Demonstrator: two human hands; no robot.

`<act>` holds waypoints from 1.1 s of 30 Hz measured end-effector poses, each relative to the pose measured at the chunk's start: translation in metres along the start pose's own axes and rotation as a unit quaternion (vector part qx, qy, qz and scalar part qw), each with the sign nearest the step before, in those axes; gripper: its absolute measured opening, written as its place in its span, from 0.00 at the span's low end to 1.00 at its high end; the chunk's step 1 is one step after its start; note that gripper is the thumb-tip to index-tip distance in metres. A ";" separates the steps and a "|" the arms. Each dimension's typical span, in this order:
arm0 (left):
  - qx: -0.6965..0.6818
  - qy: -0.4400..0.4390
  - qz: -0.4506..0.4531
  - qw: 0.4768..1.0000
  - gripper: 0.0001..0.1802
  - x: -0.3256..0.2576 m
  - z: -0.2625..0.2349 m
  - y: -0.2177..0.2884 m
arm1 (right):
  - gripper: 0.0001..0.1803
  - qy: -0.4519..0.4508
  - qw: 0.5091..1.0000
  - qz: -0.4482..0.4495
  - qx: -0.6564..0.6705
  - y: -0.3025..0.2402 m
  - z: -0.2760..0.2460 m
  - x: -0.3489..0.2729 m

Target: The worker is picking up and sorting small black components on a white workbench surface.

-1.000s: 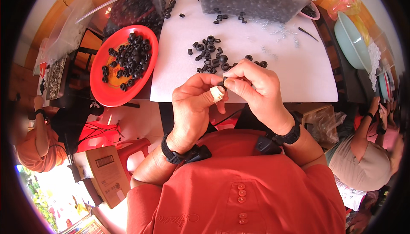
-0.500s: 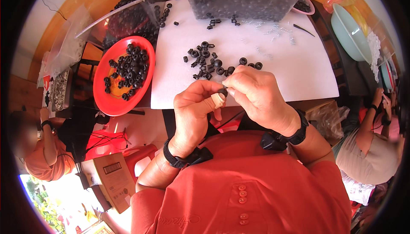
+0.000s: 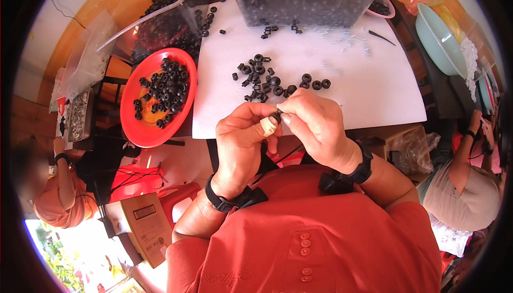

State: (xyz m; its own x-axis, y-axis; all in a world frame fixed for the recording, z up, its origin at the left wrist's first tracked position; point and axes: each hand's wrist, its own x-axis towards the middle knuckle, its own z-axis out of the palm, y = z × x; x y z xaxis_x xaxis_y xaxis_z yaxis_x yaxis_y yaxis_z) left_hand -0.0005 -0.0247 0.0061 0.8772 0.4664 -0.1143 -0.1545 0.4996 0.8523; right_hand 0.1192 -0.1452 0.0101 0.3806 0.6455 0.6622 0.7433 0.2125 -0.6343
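Between the thumb and forefinger of my left hand (image 3: 239,142) is a small round black plastic piece (image 3: 276,116); a pale wrap covers the thumb. My right hand (image 3: 316,123) pinches at the top of that piece, its fingertips touching it. Whether the right fingers hold a separate small part is hidden. Just beyond my hands, a loose pile of black plastic pieces (image 3: 258,75) lies on the white sheet (image 3: 374,92), some round with holes, others smaller and blocky. Several round ones (image 3: 316,84) sit to the right of the pile.
At the left stands a red oval tray (image 3: 130,128) of round black pieces. Clear bins (image 3: 299,12) of black parts stand at the back, near scattered tiny silvery pieces (image 3: 342,39) and a thin black tool (image 3: 381,37). A pale green basin (image 3: 439,41) is at right. People sit at both sides.
My right fingertips have shifted slightly left and down onto the black piece, and the right wrist has moved a little left. My left hand keeps nearly the same hold.
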 end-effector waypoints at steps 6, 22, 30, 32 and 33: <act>-0.019 0.015 0.002 1.000 0.07 0.000 -0.001 -0.003 | 0.08 -0.035 0.999 0.025 -0.013 -0.002 0.000 0.005; -0.008 0.005 -0.013 1.000 0.06 -0.002 0.001 0.001 | 0.16 0.016 0.990 -0.106 -0.091 0.001 0.009 -0.008; -0.019 -0.008 -0.021 1.000 0.07 -0.004 0.011 0.011 | 0.17 0.092 0.966 -0.124 -0.209 0.004 0.015 -0.008; 0.089 -0.037 -0.069 0.993 0.12 -0.007 0.010 0.017 | 0.16 0.090 0.968 -0.137 -0.190 0.005 0.011 -0.008; 0.129 -0.026 -0.044 0.990 0.14 -0.008 0.011 0.013 | 0.16 0.087 0.969 -0.147 -0.181 0.005 0.008 -0.007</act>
State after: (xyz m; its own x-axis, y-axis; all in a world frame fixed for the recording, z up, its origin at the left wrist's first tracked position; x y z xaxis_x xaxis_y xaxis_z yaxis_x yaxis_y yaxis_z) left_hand -0.0044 -0.0302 0.0239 0.9054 0.3876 -0.1732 0.0391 0.3302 0.9431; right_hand 0.1153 -0.1427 -0.0011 0.1866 0.4557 0.8703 0.9658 0.0774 -0.2476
